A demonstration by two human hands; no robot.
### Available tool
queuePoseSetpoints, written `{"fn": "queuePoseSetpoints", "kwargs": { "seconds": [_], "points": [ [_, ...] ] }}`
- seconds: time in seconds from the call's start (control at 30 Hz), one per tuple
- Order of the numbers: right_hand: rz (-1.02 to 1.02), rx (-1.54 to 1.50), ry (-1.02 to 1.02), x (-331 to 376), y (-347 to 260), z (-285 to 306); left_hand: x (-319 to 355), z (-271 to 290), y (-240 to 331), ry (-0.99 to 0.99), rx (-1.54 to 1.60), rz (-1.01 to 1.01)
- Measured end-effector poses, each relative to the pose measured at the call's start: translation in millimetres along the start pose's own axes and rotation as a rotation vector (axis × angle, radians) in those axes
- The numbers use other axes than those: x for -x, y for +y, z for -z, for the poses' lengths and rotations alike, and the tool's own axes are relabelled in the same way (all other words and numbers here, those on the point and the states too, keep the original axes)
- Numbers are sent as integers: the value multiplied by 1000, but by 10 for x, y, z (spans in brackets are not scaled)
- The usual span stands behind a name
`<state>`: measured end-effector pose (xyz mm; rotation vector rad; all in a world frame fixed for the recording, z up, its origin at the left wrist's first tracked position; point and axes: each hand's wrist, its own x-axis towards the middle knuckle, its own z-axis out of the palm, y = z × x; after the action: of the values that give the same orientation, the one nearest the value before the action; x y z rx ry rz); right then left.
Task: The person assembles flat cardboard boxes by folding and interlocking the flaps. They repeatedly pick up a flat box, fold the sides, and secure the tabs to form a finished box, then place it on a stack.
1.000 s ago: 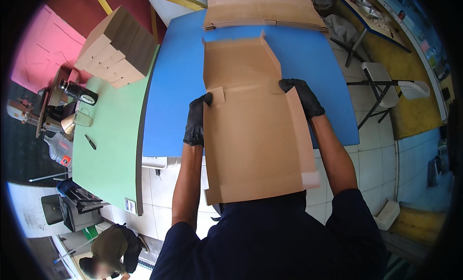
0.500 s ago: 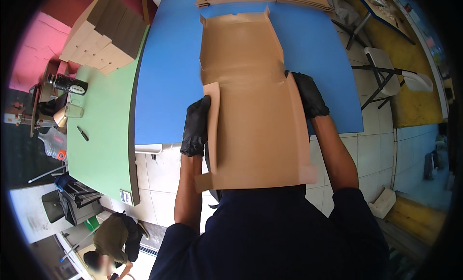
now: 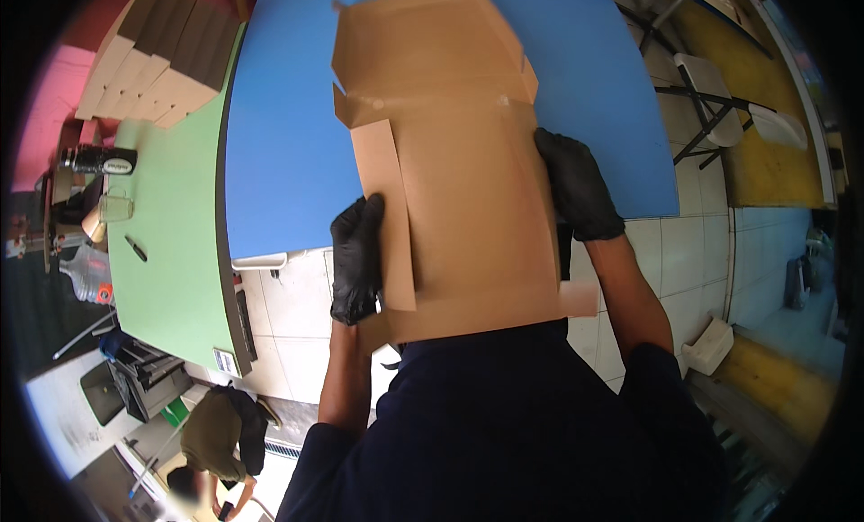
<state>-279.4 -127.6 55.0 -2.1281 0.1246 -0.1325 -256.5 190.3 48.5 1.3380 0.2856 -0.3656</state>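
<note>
While both hands (image 3: pixel 357 263) (image 3: pixel 580 187) grasp the cardboard blank (image 3: pixel 477 207) by its sides, its left flap (image 3: pixel 394 218) leans further inward than before.

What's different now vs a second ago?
Left flap turned inward over the box, now showing wide. Left hand slid along its edge toward the wearer; right hand did too, less. View shifted: flat cardboard stack out of frame.

Same: both hands at the box's sides, lid open, pen on green table.
</note>
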Motion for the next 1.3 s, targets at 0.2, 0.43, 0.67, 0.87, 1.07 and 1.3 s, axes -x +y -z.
{"fn": "queuePoseSetpoints", "kwargs": {
  "seconds": [0.2, 0.43, 0.67, 0.87, 1.07, 1.3],
  "points": [
    [-134, -371, -144, 353, -13, -7, -44, 159, -138, 23, -18, 7],
    [-387, -632, -145, 360, -131, 100, 348, 255, -161, -102, -361, 227],
    [-475, -417, -417, 461, -77, 77, 360, 484, -195, -38, -65, 274],
    [-594, -422, -574, 418, -172, 198, 395, 622, -212, -178, -361, 341],
    [-565, -380, -684, 405, -255, 206, 412, 630, -258, -155, -305, 393],
    [-144, 44, -335, 137, -17, 289, 600, 824, -275, -62, -226, 318]
  ]
}}
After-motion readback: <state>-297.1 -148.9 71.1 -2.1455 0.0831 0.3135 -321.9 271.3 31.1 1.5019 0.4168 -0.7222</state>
